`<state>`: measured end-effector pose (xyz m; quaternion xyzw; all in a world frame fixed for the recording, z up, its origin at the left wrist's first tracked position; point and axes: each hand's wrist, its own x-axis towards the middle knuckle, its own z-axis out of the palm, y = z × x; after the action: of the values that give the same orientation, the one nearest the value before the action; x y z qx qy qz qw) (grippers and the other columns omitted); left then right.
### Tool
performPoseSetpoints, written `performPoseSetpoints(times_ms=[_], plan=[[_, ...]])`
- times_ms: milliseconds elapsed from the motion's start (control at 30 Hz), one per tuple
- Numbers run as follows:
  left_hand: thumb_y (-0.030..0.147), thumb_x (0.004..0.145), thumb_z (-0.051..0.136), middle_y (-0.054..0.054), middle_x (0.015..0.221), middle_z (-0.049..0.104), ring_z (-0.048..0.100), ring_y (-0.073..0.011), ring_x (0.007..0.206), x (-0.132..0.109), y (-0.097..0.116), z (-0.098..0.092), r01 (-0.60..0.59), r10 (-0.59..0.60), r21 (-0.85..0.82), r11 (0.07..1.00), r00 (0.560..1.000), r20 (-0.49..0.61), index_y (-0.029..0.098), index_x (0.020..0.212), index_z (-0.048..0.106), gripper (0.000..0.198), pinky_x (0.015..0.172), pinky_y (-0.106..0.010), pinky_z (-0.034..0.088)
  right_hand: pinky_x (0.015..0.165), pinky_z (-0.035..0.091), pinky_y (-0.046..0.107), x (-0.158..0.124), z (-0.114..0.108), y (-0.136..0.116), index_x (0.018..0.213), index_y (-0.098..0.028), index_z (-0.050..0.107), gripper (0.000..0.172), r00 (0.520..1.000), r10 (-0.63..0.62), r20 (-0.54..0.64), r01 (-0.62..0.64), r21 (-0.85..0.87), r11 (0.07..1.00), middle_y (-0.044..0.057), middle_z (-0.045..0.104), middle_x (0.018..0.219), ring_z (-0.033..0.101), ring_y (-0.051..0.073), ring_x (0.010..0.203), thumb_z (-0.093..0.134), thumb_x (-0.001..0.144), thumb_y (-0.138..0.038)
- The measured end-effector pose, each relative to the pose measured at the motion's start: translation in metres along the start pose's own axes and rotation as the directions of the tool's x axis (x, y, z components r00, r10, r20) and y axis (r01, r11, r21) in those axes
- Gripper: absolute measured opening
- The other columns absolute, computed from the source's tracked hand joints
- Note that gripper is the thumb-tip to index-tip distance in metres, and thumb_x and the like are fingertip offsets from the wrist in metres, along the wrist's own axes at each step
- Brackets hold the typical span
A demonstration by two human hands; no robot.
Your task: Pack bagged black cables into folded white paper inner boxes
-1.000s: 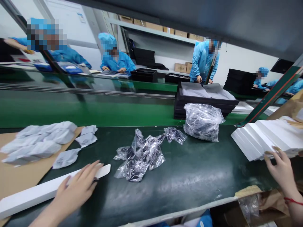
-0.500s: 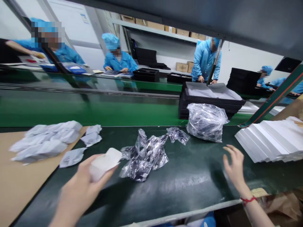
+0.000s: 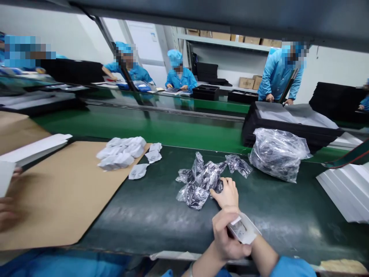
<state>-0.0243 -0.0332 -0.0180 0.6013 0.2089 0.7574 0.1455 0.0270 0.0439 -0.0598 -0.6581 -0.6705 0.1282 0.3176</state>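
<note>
My left hand (image 3: pixel 226 234) is closed around a small white carton (image 3: pixel 243 227), whose open end shows the inside. It crosses in front of my right wrist. My right hand (image 3: pixel 228 192) reaches beyond it, with fingers curled on a dark item in a clear plastic bag (image 3: pixel 218 186). That one sits at the right edge of a loose cluster of bagged dark items (image 3: pixel 193 195). Another small clear bag (image 3: pixel 238 165) lies just behind the cluster. What exactly is inside the bags I cannot make out.
A brown cardboard sheet (image 3: pixel 69 200) bears several white wrapped bundles (image 3: pixel 122 152). At far left are a co-worker's hands (image 3: pixel 8 211) with a white box. Behind stand a large clear bag (image 3: pixel 278 154) and black trays (image 3: pixel 250 127). White folded cartons (image 3: pixel 346 188) lie right.
My left hand has brought the white carton rightward, over my right forearm. My right hand has moved left onto the bagged items. The view has turned left, showing a co-worker's hands.
</note>
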Motion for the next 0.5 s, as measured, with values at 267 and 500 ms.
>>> performPoseSetpoints(times_ms=[267,500], plan=[[0.033,0.084,0.066,-0.008,0.098,0.059,0.067,-0.0181,0.081,-0.002,-0.004,0.004,0.129,-0.130,0.240,0.962,0.991,-0.012,0.020,0.125,0.043,0.048,0.067,-0.026,0.058,0.072,0.055,0.031,0.008,-0.053,0.034,0.110,-0.014,0.059,0.034,0.999,0.052,0.012,-0.053,0.233,0.971,0.003,0.066,0.092,0.064,0.013,0.077,0.055,0.094,-0.043],[0.026,0.078,0.070,-0.009,0.100,0.061,0.069,-0.0186,0.077,-0.008,-0.005,0.011,0.144,-0.178,0.295,0.945,0.980,0.090,0.018,0.128,0.039,0.059,0.066,-0.028,0.061,0.080,0.055,0.029,-0.064,-0.222,0.036,0.119,-0.030,0.062,0.029,0.953,-0.174,-0.249,0.200,0.081,0.976,0.003,0.064,0.122,0.065,0.020,0.103,0.056,0.092,-0.034]])
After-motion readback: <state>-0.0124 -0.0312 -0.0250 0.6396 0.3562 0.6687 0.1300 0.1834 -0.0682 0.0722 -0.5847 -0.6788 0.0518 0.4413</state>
